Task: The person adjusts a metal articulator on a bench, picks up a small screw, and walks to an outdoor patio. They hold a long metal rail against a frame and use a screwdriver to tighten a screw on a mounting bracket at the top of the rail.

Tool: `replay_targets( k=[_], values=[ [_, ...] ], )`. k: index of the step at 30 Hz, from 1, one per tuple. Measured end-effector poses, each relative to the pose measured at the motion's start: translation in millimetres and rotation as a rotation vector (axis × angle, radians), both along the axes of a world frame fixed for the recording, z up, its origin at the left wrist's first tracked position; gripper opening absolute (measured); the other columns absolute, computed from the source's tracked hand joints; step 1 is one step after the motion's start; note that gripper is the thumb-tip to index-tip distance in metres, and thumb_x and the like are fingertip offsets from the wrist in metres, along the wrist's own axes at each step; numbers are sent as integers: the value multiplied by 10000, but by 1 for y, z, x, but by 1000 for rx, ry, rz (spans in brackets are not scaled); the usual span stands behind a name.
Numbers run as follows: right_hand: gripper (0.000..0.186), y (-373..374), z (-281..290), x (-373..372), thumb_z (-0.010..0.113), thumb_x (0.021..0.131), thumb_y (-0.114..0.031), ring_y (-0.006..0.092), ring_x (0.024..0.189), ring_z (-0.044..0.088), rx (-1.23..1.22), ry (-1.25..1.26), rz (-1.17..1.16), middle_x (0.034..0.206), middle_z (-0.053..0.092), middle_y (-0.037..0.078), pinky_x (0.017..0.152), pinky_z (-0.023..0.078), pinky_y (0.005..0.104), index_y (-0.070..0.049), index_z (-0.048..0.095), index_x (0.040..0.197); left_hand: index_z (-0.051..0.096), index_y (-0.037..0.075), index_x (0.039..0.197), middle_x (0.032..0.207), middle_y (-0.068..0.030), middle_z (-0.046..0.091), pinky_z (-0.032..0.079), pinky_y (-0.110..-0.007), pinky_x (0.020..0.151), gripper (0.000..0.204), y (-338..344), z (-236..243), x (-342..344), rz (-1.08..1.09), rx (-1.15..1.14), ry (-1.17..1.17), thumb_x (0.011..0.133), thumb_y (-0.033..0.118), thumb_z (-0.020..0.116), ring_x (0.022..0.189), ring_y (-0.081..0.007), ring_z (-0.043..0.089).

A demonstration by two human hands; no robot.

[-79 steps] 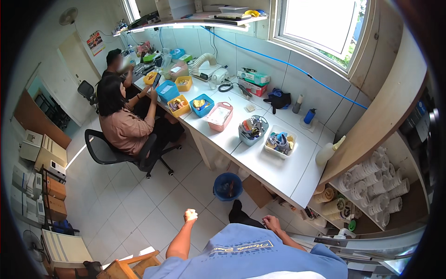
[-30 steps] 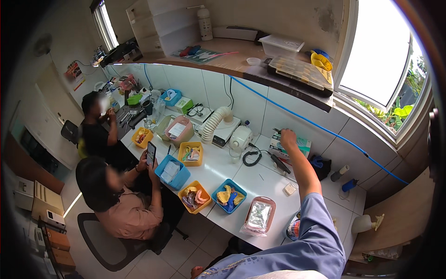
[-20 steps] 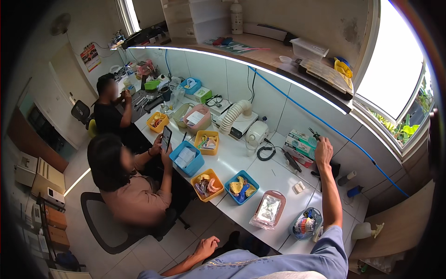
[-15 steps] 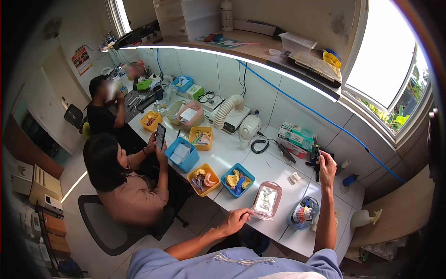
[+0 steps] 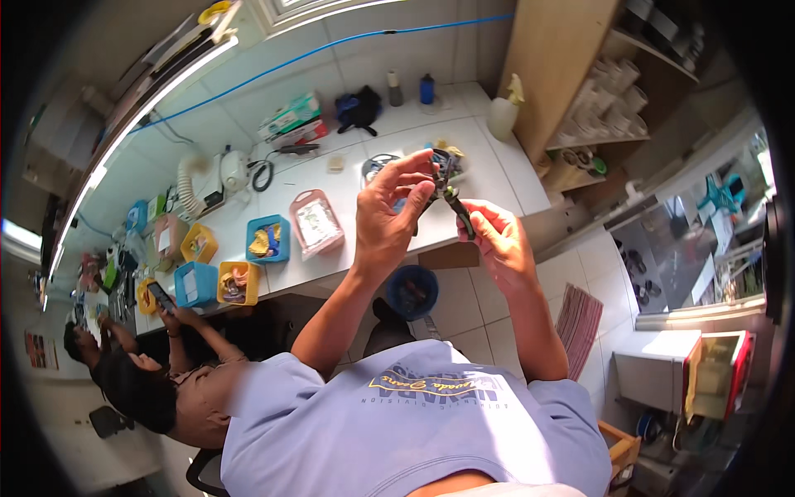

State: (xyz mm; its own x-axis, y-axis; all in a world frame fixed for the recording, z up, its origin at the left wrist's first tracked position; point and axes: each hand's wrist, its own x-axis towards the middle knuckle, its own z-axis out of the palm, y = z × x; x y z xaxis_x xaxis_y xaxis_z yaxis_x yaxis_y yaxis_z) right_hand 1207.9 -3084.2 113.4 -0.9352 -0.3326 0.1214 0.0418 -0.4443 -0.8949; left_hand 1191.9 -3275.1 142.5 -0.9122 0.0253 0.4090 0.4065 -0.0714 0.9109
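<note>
Above the white tiled bench (image 5: 348,186), in the head view, I see both of my hands raised and meeting at a pair of dark-handled pliers (image 5: 451,199). My right hand (image 5: 497,240) grips the handles, its fingers (image 5: 483,217) curled around them, so the tool sits just in front of my chest, over the near edge of the bench. My left hand (image 5: 389,211) comes in from the left, its fingers (image 5: 418,170) pinched at the head of the pliers; whether they clasp a small part there I cannot tell. Below the hands, on the floor, stands a round blue bucket (image 5: 411,291). Left on the bench lie a pink mesh basket (image 5: 315,222) and a blue plastic tray (image 5: 267,239). At far left a seated person (image 5: 145,377) holds a dark phone (image 5: 160,296).
</note>
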Motion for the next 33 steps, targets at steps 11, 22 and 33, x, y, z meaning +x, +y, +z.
replay_targets(
  k=[11,22,33],
  values=[
    [695,222,-22,196,716,900,-383,249,1162,601,-246,-123,-201,1295,570,146,989,468,382,-40,383,1405,635,18,1013,923,0,655,494,-218,746,156,261,-7,86,-917,98,-390,913,110,712,829,-60,600],
    [367,404,-119,230,573,997,-208,299,1124,609,-679,-366,-78,1165,607,146,971,509,448,-33,508,1313,640,49,902,836,-21,665,530,-256,663,121,489,-87,25,-1203,-234,-596,897,133,727,711,-114,661],
    [279,758,-270,210,605,976,-338,73,478,363,-279,-926,-1099,634,389,-46,397,303,249,-123,500,834,638,90,1060,871,9,653,528,-261,789,130,877,-190,-85,-977,-147,-950,997,185,575,805,-97,640]
  ],
)
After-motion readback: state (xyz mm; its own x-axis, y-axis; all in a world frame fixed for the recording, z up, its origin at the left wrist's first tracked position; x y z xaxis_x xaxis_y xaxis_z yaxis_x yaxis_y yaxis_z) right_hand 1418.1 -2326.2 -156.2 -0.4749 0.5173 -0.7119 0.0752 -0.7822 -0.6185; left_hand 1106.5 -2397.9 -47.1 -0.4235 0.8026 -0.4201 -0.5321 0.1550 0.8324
